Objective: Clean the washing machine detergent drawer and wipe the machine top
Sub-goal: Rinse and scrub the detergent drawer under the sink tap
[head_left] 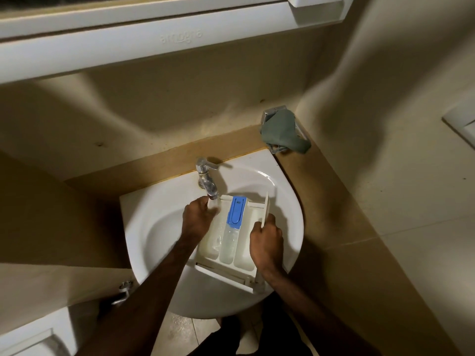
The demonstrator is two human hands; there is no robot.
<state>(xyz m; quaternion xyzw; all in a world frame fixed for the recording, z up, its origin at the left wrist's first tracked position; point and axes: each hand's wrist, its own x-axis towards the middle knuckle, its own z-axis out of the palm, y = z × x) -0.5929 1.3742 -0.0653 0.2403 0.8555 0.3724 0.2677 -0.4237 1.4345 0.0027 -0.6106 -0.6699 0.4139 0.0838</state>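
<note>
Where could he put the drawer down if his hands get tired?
The tan ledge right of the sink is bare between the sink rim and the wall, below the green cloth. The ledge strip behind the tap is bare too, but narrow. The sink bowl is crowded by the drawer, left hand and right hand.

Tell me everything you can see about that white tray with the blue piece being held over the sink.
The detergent drawer is white plastic, split into long compartments, with a blue insert on the middle one. It is held tilted above the white sink, its far end under the chrome tap. The left hand grips its far left corner; the right hand grips its right wall. The compartments look wet.
</note>
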